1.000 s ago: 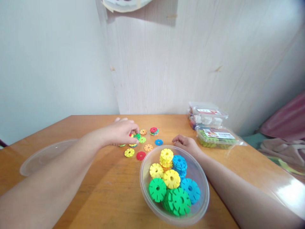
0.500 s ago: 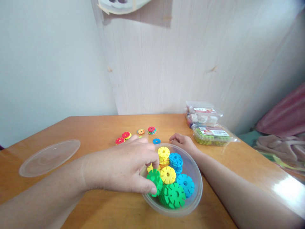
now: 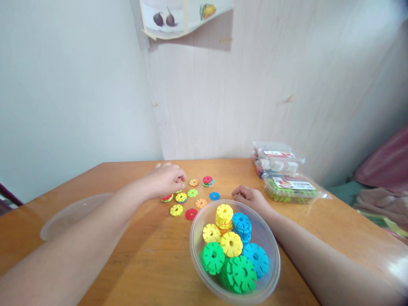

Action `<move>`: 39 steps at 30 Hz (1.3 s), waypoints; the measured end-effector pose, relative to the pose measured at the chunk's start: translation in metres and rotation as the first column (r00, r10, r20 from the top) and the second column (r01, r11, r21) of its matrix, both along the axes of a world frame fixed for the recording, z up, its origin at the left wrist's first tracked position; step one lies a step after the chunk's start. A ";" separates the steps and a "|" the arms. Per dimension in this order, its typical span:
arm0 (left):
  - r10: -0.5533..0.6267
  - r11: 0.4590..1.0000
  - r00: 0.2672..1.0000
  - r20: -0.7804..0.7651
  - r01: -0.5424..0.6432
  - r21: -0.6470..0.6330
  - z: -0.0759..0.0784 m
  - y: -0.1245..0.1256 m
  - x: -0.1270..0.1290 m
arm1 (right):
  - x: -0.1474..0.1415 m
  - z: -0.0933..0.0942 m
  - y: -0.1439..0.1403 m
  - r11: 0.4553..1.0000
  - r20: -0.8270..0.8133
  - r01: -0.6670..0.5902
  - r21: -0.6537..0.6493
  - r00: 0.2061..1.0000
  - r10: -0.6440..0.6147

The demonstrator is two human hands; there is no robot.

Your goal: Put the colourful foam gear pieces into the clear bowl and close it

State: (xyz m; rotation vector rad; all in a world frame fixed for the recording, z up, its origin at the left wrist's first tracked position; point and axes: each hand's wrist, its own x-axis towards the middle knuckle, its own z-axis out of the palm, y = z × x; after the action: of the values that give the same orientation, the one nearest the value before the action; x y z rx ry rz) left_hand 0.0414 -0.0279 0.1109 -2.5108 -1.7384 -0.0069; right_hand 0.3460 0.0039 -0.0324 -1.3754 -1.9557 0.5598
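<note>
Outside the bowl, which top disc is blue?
The loose blue disc nearest the right hand; other visible tops out there are red, yellow, orange or green.

bowl (image 3: 260,231): smooth plastic | discs (image 3: 236,250): matt plastic | table (image 3: 153,263): glossy wood

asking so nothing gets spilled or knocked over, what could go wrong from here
The left hand is close to the red-topped pile, so a careless brush could scatter it. The right forearm lies right beside the bowl, so a sideways bump might shift it. Inside, the overlapping green discs sit tilted and might slide if the bowl is jolted.
</note>
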 end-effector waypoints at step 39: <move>0.096 0.978 0.888 0.451 0.001 -0.209 0.013 -0.005 0.008 | 0.002 0.003 -0.003 1.000 0.040 0.008 0.000 0.999 -0.008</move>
State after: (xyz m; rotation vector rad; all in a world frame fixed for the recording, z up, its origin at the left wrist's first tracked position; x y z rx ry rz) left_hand 0.0499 -0.0324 0.1239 -2.7817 -2.0595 -0.4849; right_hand 0.3479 0.0012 -0.0298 -1.4031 -1.9811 0.5325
